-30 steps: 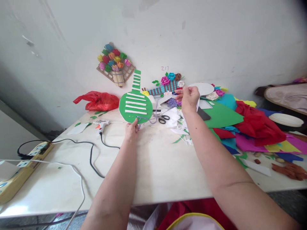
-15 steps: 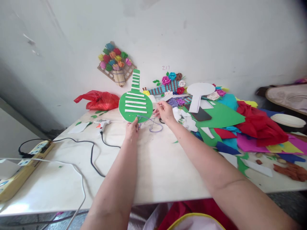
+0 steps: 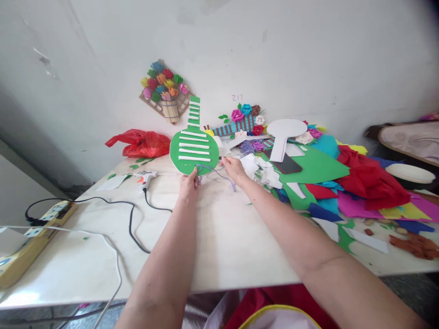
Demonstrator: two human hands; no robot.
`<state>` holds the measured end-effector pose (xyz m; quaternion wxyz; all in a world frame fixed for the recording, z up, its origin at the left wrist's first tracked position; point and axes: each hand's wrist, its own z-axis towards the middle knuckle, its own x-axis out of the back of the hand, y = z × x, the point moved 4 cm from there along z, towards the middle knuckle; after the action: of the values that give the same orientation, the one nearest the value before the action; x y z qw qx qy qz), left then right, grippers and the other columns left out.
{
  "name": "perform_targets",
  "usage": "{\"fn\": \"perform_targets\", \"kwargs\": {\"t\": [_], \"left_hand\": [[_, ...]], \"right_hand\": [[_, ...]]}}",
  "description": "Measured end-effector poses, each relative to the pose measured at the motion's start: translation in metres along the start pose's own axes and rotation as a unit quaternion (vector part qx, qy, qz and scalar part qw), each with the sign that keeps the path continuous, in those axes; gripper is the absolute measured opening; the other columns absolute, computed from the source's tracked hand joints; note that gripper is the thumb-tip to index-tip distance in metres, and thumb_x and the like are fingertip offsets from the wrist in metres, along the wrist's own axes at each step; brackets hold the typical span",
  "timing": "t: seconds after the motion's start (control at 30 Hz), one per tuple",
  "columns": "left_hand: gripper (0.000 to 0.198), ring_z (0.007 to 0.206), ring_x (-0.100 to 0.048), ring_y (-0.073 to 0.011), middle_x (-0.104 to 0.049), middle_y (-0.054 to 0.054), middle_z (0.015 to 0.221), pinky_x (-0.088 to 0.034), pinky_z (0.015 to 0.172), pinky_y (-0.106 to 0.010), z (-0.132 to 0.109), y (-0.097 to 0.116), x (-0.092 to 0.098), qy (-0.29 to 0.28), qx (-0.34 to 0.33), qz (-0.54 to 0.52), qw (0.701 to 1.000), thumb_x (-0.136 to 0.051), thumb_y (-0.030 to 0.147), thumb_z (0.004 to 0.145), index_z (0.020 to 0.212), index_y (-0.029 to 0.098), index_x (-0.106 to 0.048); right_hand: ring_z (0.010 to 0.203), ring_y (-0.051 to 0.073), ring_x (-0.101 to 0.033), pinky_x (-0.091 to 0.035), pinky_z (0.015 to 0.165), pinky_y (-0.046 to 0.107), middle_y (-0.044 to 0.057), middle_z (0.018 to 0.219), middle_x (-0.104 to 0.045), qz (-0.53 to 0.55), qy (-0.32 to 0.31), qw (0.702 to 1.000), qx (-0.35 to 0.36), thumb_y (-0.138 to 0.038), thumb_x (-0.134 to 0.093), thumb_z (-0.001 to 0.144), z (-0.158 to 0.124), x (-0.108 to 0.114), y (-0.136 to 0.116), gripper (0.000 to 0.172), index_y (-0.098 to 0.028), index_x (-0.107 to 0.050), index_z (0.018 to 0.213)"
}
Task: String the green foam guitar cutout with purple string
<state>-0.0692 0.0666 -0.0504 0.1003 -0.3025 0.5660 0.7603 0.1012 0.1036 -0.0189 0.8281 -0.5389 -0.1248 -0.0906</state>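
My left hand (image 3: 189,186) grips the lower edge of a green paddle-shaped cutout (image 3: 194,169), thumb in front, and holds it up above the table. White strips (image 3: 194,152) cross its round part and narrow neck. From under my left thumb a thin purple cord (image 3: 224,176) runs across the bottom of the cutout and hangs off toward the right. Beside the cutout's right edge, my right hand (image 3: 234,168) is closed in a pinch. Something small and dark shows at its fingertips, too little of it to name.
A glue gun (image 3: 147,178) lies left on the table, its cable near a power strip (image 3: 51,224). A red plastic bag (image 3: 146,144) sits by the wall. To the right are a white paddle-shaped cutout (image 3: 286,130), a dark phone (image 3: 288,165), paper scraps (image 3: 269,176) and red cloth-like material (image 3: 377,183).
My right hand has shifted slightly down, its fingers drawn closer together around something dark. The purple cord's loop has opened out into a hanging strand. The green cutout stays almost where it was.
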Motion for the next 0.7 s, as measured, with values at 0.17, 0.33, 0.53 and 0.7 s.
{"fn": "perform_targets", "kwargs": {"t": [0.17, 0.33, 0.53, 0.7], "left_hand": [[0.031, 0.029, -0.022, -0.0007, -0.035, 0.01, 0.039, -0.025, 0.033, -0.018, -0.004, 0.001, -0.006, -0.011, 0.01, 0.006, 1.0, -0.077, 0.024, 0.052, 0.061, 0.015, -0.049], [0.03, 0.029, -0.021, -0.0006, -0.034, 0.01, 0.038, -0.025, 0.033, -0.018, -0.005, 0.0, -0.01, -0.038, 0.014, 0.012, 0.999, -0.077, 0.026, 0.053, 0.06, 0.015, -0.05], [0.03, 0.028, -0.021, -0.0009, -0.031, 0.01, 0.036, -0.024, 0.032, -0.018, -0.003, -0.002, -0.006, -0.029, 0.009, 0.01, 0.999, -0.076, 0.025, 0.054, 0.058, 0.015, -0.048], [0.031, 0.027, -0.021, -0.0009, -0.03, 0.01, 0.035, -0.025, 0.032, -0.018, -0.004, -0.003, -0.009, -0.037, 0.018, 0.013, 0.999, -0.075, 0.025, 0.056, 0.056, 0.015, -0.046]], "right_hand": [[0.063, 0.013, -0.053, -0.037, 0.056, 0.022, -0.001, 0.065, -0.059, -0.089, 0.002, 0.994, -0.058, -0.032, -0.066, 0.06, 0.001, 0.001, 0.011, 0.021, -0.018, -0.062, 0.075], [0.048, 0.008, -0.043, -0.031, 0.048, 0.02, -0.004, 0.049, -0.049, -0.026, -0.077, 0.994, -0.072, -0.026, -0.067, 0.057, -0.009, -0.013, 0.014, 0.013, -0.016, -0.059, 0.058], [0.035, 0.002, -0.018, -0.011, 0.036, 0.02, -0.009, 0.043, -0.038, 0.241, -0.101, 0.963, -0.067, -0.039, -0.067, 0.059, -0.009, 0.006, -0.021, 0.026, -0.015, -0.061, 0.066], [0.034, 0.001, -0.021, -0.01, 0.034, 0.021, -0.002, 0.058, -0.058, 0.321, -0.084, 0.943, -0.027, -0.04, -0.067, 0.059, -0.004, 0.021, -0.044, 0.027, -0.015, -0.063, 0.069]]}}
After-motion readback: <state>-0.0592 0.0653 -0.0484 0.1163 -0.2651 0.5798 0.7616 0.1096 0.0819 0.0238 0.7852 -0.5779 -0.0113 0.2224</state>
